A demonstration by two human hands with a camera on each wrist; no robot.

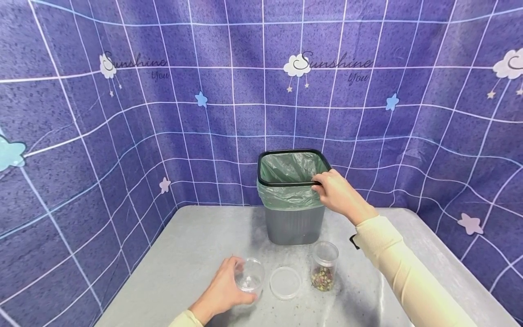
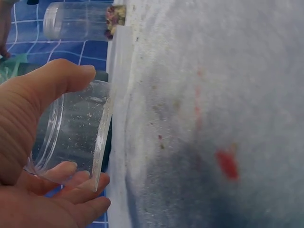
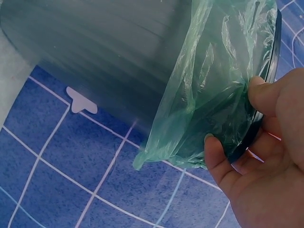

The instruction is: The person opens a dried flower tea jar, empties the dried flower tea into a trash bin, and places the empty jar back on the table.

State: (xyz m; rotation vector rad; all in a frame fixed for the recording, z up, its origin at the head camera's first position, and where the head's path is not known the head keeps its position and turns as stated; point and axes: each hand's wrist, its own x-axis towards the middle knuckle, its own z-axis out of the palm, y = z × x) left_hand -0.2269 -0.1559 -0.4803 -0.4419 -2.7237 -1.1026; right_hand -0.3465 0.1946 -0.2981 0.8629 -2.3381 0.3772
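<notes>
My left hand [image 1: 226,288] holds a clear plastic jar [image 1: 249,275], thumb on one side and fingers on the other. In the left wrist view small specks cling inside this jar [image 2: 80,126]. My right hand [image 1: 337,190] grips the black rim [image 1: 294,184] of a grey trash bin [image 1: 293,227] at its near right corner. A green liner bag [image 3: 209,95] is folded over that rim, and the thumb presses on it in the right wrist view. Right of the left hand, a clear round lid [image 1: 285,283] lies flat on the table.
A clear jar [image 1: 324,268] stands upright near the lid, its lower part filled with dried flower bits. Crumbs are scattered on the grey table [image 1: 196,240]. Behind the table hangs a blue-purple gridded curtain [image 1: 229,118] with clouds and stars.
</notes>
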